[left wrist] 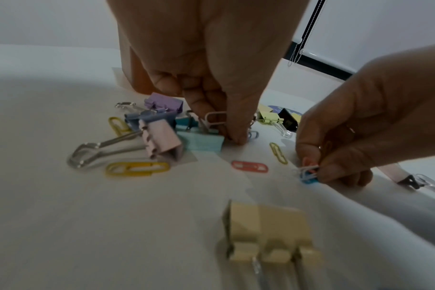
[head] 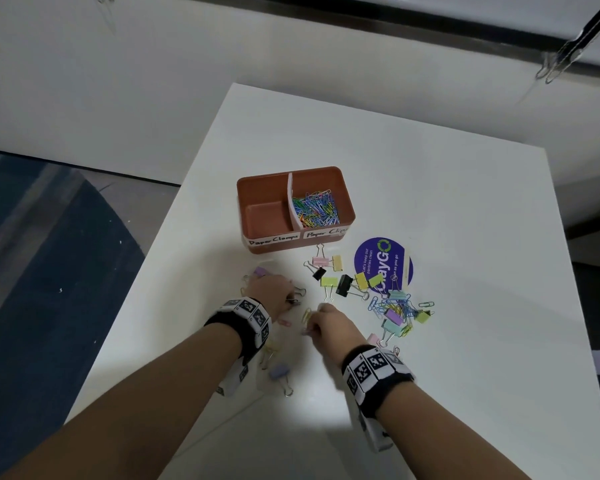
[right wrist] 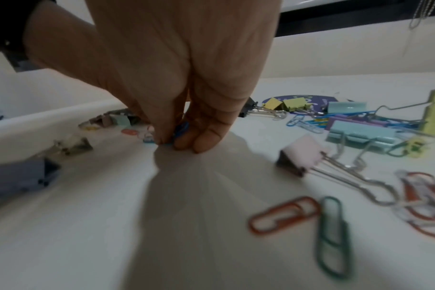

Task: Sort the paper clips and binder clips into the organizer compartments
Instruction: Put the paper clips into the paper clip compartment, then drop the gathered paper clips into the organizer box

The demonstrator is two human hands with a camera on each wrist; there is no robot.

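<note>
The brown organizer [head: 257, 188] has two compartments: the left one, labelled for clamps, is empty, and the right one holds several coloured paper clips [head: 316, 207]. My left hand [head: 291, 297] [left wrist: 236, 137] reaches down among binder clips [left wrist: 162, 139], fingertips pinched together at the table, with a pale paper clip [left wrist: 215, 118] sticking out between them. Close beside it, my right hand [head: 314, 323] [right wrist: 176, 141] pinches a small bunch of paper clips [left wrist: 308, 174] [right wrist: 180, 128], blue and white, low over the table.
Binder clips [head: 329, 282] and a tangle of paper clips [head: 395, 306] lie right of the hands, partly over a purple round sticker [head: 383, 261]. Loose yellow [left wrist: 137, 168] and red paper clips [left wrist: 249, 166] lie by my hands. A lilac binder clip [head: 279, 370] lies under my left forearm.
</note>
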